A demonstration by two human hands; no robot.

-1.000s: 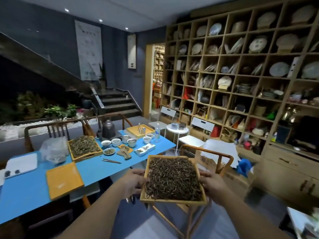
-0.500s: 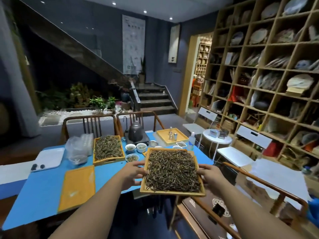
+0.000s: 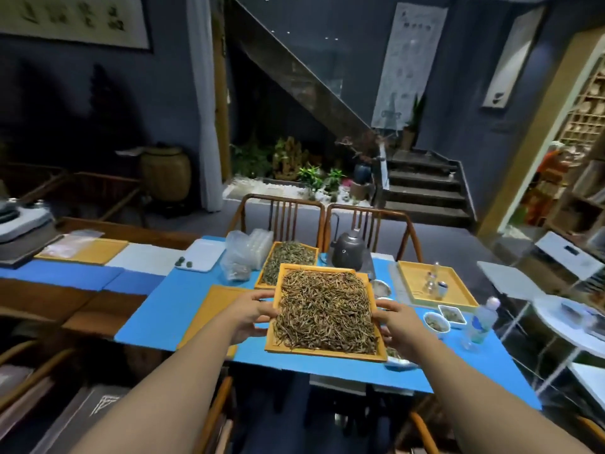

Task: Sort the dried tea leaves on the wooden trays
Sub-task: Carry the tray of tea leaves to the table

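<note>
Tray of dried tea leaves point(image 3: 324, 314) over half-hidden cups (fingers point(image 3: 262, 298) underneath unseen)

The calligraphy scroll point(image 3: 75, 18) and wall posters point(image 3: 407, 60) bear writing too blurred to read.

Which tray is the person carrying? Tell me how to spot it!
Find the blue table. Above its near edge, the left hand and right hand hold a wooden tray by its sides. It is heaped with brown tea leaves; the tray behind holds greener ones.
</note>
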